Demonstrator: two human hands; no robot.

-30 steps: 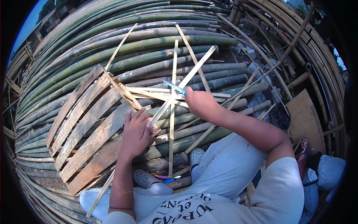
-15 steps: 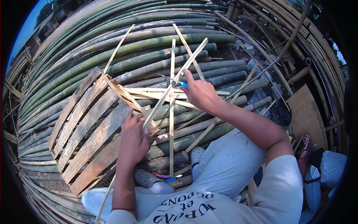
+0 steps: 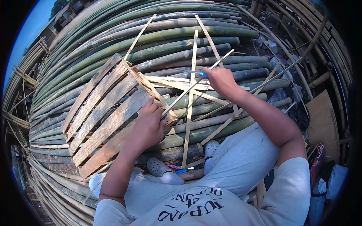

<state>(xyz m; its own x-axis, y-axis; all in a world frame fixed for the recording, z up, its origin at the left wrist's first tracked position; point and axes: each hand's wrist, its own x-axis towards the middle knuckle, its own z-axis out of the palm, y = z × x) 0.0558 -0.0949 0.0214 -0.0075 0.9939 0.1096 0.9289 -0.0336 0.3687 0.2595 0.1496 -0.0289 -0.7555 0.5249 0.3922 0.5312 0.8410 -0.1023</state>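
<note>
My left hand [image 3: 148, 122] is closed around a long, thin bamboo strip [image 3: 180, 98], beside the edge of a slatted wooden crate [image 3: 107, 120]. The strip slants up and away to the right, and its other end comes out below my left forearm. In my closed right hand [image 3: 221, 81] is a knife [image 3: 204, 74] with a blue handle; its narrow blade points left across the strip. Whether the blade touches the strip I cannot tell. Several loose pale strips [image 3: 190, 109] lie crossed below my hands.
Rows of green and grey bamboo poles [image 3: 158, 35] lie under everything. A second blue-handled tool [image 3: 183, 170] rests by my feet in grey clogs [image 3: 158, 166]. On the right are a brown board [image 3: 323, 124], bags [image 3: 336, 182] and stacked poles.
The view has shifted, so the scene sits farther right and higher. The held strip has turned to show a narrower side, and its far end is lower. Both hands keep their holds.
</note>
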